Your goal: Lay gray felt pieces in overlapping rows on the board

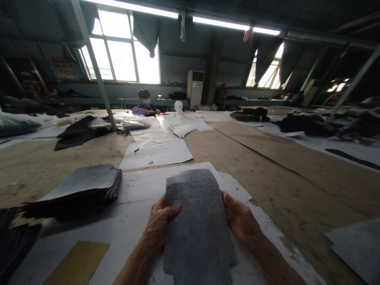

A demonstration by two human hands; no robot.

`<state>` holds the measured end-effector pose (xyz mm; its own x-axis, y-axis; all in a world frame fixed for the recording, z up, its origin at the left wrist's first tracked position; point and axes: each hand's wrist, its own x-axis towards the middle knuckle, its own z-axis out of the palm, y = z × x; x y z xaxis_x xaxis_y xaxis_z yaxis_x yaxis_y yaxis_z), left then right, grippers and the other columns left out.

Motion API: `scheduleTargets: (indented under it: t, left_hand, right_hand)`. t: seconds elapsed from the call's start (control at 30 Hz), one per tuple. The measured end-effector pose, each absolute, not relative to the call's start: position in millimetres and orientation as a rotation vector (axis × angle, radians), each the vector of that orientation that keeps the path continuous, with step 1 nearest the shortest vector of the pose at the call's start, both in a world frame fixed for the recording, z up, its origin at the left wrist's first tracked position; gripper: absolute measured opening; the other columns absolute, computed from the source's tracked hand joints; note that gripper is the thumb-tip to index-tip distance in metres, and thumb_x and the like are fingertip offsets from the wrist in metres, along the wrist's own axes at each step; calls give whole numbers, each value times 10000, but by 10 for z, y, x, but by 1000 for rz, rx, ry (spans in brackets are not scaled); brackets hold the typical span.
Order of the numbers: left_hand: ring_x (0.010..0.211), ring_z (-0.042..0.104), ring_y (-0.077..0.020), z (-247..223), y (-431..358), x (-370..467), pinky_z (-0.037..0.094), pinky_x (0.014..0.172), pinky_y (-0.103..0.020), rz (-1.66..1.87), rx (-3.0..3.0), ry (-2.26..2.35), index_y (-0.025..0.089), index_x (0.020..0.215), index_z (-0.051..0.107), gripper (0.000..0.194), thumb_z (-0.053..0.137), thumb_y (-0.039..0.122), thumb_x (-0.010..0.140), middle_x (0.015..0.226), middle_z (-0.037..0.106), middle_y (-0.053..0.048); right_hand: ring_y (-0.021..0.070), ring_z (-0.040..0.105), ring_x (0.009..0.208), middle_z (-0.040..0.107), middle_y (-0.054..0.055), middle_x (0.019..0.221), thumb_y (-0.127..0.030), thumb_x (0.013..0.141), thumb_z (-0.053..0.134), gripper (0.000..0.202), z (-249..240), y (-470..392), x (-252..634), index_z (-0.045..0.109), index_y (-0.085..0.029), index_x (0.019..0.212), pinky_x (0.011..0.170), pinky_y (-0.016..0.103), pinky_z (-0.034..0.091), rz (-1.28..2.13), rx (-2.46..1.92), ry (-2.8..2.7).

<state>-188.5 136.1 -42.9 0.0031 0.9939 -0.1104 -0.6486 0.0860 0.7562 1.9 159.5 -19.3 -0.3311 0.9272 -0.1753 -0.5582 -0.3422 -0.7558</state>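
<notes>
A stack of cut grey fabric pieces (196,221) is held upright-tilted between my two hands, its layered edges fanned at the far end. My left hand (163,215) grips its left side, thumb lying over the top face. On the right side, my right hand (239,215) is closed along the edge, its fingertips partly hidden behind the stack. Under them lies a white paper sheet (139,190). To the left rests a thick pile of similar grey pieces (86,180), dark between the layers. A brown cardboard piece (78,263) lies nearer to me.
Dark layered pieces (18,245) sit at the left edge, and a grey sheet (359,245) lies at the right. Farther off are white paper (157,154), a metal post (97,71), dark cloth (83,130) and a masked person (145,103) across the table.
</notes>
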Motion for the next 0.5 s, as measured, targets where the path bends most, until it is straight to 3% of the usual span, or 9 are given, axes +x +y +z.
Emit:
scheduleTargets:
  t: [0.13, 0.23, 0.3, 0.4, 0.5]
  left_hand:
    - [592, 630, -196, -436, 1372, -1874, 519, 571, -319, 1434, 594, 861, 133, 966, 615, 403, 697, 110, 572, 749, 700, -52]
    - [610, 631, -199, -423, 1361, -1879, 519, 588, -324, 1418, 607, 854, 135, 957, 621, 391, 698, 120, 574, 766, 701, -52]
    - [619, 629, -193, -411, 1352, -1884, 518, 598, -318, 1416, 621, 838, 143, 946, 629, 379, 701, 126, 575, 772, 701, -44]
    - [623, 630, -183, -394, 1342, -1893, 516, 606, -305, 1427, 644, 832, 159, 934, 637, 369, 710, 133, 574, 770, 701, -30]
    - [612, 628, -179, -378, 1334, -1898, 505, 599, -292, 1405, 668, 802, 155, 922, 640, 340, 700, 131, 589, 753, 698, -33]
  right_hand:
    - [236, 629, 832, 656, 44, 1015, -197, 683, 674, 576, -225, 1581, 29, 474, -272, 1218, 726, 376, 493, 1747, -754, -925]
    - [256, 632, 835, 645, 19, 1046, -101, 611, 692, 836, -217, 1567, 10, 313, -377, 1304, 701, 408, 500, 1737, -816, -941]
    - [260, 636, 811, 663, 48, 996, -100, 593, 686, 791, -205, 1559, -2, 368, -299, 1290, 709, 416, 500, 1809, -829, -927]
    - [253, 638, 769, 680, 83, 916, -182, 629, 669, 568, -197, 1535, -17, 511, -172, 1175, 723, 411, 500, 1873, -855, -963]
    - [240, 629, 740, 691, 31, 831, -257, 622, 699, 389, -210, 1491, -24, 633, -185, 998, 716, 360, 504, 1474, -1064, -1206]
